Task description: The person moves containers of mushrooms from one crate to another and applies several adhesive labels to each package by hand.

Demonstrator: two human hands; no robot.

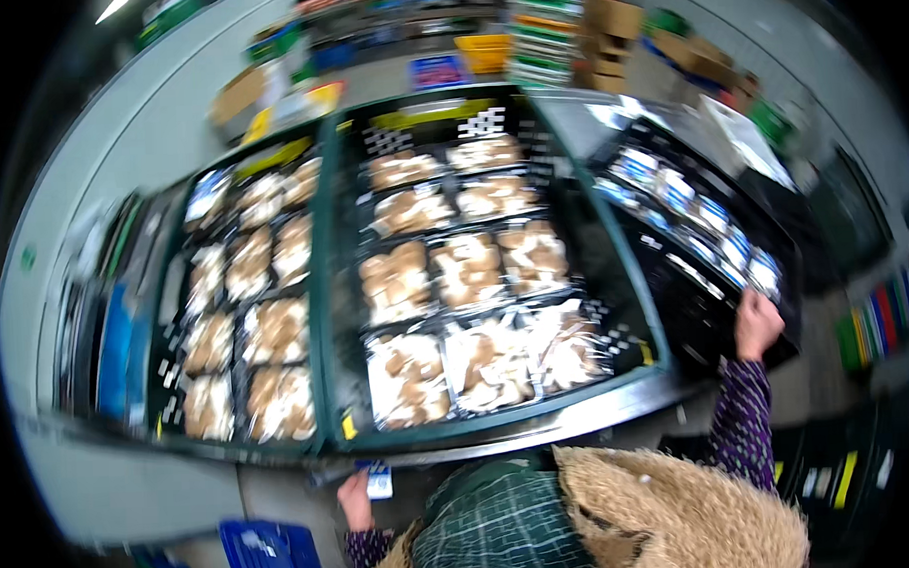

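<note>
A metal-edged table (579,415) spans the view in front of the person, bent by the lens. The largest thing on it is the middle dark green crate (625,278), which holds clear-wrapped packs of brown and pale mushrooms: 2 near rows of 3 packs, with 2 rows of 2 behind them. Touching its left side is the left crate (320,289), its mushroom packs laid in columns. To the right, set at an angle, the black crate (676,316) holds a line of shiny packs (710,215), too blurred and glaring for their contents to be told. Below the table at lower left is a blue crate (274,556).

Next in size come the 2 hands. The right hand (757,325) is at the near right end of the black crate, fingers curled, just by the nearest shiny pack; whether it grips that pack or the rim cannot be told. The left hand (355,500) is low in front of the table edge, fingers narrowed on the smallest thing, a blue-and-white card (379,481).
</note>
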